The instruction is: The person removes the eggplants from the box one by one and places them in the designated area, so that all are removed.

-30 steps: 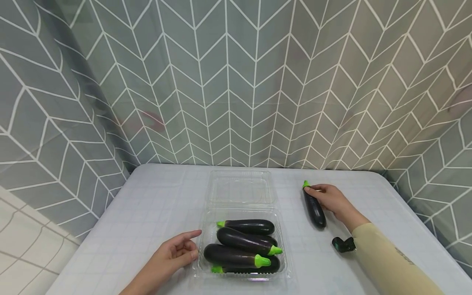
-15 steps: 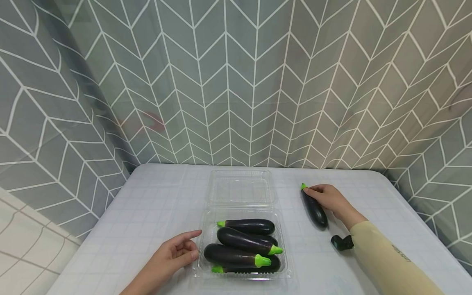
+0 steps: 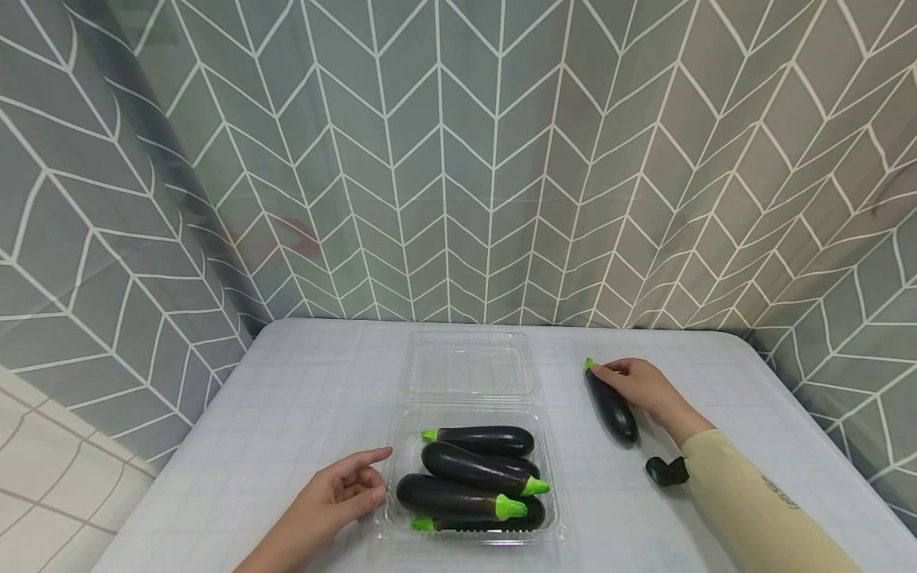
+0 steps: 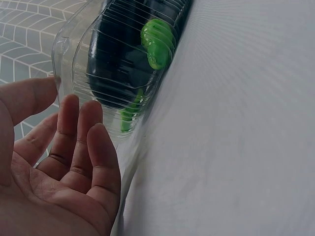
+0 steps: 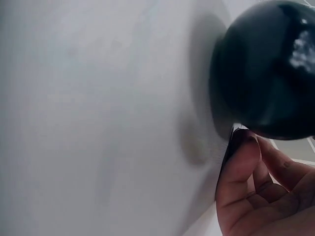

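At the right of the table, my right hand (image 3: 641, 386) pinches a dark eggplant (image 3: 612, 410) just below its green stem end. Its rounded lower end points toward me. The right wrist view shows this eggplant (image 5: 275, 69) large and close, low over or on the white cloth; contact is hard to judge. My left hand (image 3: 333, 497) stays at the left side of a clear plastic clamshell box (image 3: 390, 509), fingers loosely bent. In the left wrist view the fingertips are at the box's ribbed wall (image 4: 81, 81), apparently touching it. Several eggplants (image 3: 476, 469) lie piled inside.
The box's clear lid (image 3: 469, 366) lies folded back behind it on the white tablecloth (image 3: 315, 382). A black device (image 3: 666, 472) sits by the right sleeve (image 3: 745, 493). A grey patterned curtain (image 3: 466, 159) closes off the table's back and sides.
The right hand's eggplant has shifted slightly, its stem end toward me and left, its lower end a little right. The left hand and the box have stayed put.
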`<act>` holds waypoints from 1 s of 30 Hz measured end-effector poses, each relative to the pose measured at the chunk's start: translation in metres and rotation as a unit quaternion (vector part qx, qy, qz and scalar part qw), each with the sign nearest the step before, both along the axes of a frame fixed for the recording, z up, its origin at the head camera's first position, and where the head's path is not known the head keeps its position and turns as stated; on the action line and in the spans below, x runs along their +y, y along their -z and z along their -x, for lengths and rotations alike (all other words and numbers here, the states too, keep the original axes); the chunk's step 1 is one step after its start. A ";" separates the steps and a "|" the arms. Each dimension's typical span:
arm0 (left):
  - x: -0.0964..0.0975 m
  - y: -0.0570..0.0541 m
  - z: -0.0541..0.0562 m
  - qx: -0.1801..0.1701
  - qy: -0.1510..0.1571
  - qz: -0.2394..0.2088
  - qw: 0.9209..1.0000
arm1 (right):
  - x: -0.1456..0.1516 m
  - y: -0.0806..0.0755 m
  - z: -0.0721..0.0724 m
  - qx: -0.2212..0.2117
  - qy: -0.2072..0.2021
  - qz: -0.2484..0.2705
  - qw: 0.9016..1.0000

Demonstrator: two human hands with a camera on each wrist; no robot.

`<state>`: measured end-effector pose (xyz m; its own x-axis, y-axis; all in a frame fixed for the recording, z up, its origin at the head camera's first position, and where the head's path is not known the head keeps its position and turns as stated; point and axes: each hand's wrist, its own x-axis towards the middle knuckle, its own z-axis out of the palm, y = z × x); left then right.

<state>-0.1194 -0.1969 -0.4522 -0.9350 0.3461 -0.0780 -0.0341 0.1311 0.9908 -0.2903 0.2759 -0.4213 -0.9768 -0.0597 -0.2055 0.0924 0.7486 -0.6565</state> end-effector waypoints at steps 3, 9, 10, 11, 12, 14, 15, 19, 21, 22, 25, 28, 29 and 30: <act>0.000 0.000 0.000 0.001 0.001 0.000 1.000 | 0.001 -0.001 -0.001 -0.003 0.005 -0.002 1.000; 0.000 0.000 0.000 0.002 0.002 0.002 1.000 | 0.002 -0.002 -0.001 -0.004 0.005 -0.004 1.000; 0.000 0.000 0.000 0.003 0.002 0.003 1.000 | 0.002 -0.002 -0.001 -0.004 0.005 -0.004 1.000; 0.000 0.000 0.000 0.003 0.002 0.003 1.000 | 0.002 -0.001 -0.001 -0.004 0.005 -0.005 1.000; 0.000 0.000 0.000 0.003 0.002 0.002 1.000 | 0.003 -0.001 0.000 -0.005 0.006 -0.004 1.000; 0.000 0.000 0.000 0.003 0.002 0.002 1.000 | 0.003 0.000 0.000 -0.006 0.008 -0.003 1.000; 0.000 0.000 0.000 0.003 0.002 0.002 1.000 | 0.003 0.001 0.000 -0.007 0.010 -0.001 1.000; 0.001 0.000 0.000 0.002 0.001 0.000 1.000 | 0.003 0.002 0.001 -0.008 0.013 0.004 1.000; 0.001 -0.001 0.000 0.001 0.001 0.000 1.000 | 0.004 0.002 0.002 -0.006 0.013 0.003 1.000; 0.001 -0.001 0.000 0.001 0.001 0.001 1.000 | 0.004 0.002 0.002 -0.005 0.013 0.003 1.000; 0.001 -0.001 0.000 -0.001 0.000 0.002 1.000 | 0.006 0.002 0.002 0.002 0.017 -0.004 1.000; 0.000 -0.001 0.000 -0.002 0.000 0.003 1.000 | 0.007 -0.001 0.001 0.010 0.020 -0.009 1.000; 0.000 -0.001 0.000 -0.002 0.000 0.004 1.000 | 0.008 -0.002 0.001 0.014 0.020 -0.012 1.000; 0.000 -0.001 0.000 -0.003 0.000 0.004 1.000 | 0.008 -0.004 0.000 0.017 0.020 -0.014 1.000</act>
<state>-0.1197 -0.1964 -0.4514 -0.9348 0.3446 -0.0860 -0.0398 0.1390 0.9895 -0.2901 0.2842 -0.4174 -0.9849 -0.0157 -0.1727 0.0998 0.7630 -0.6386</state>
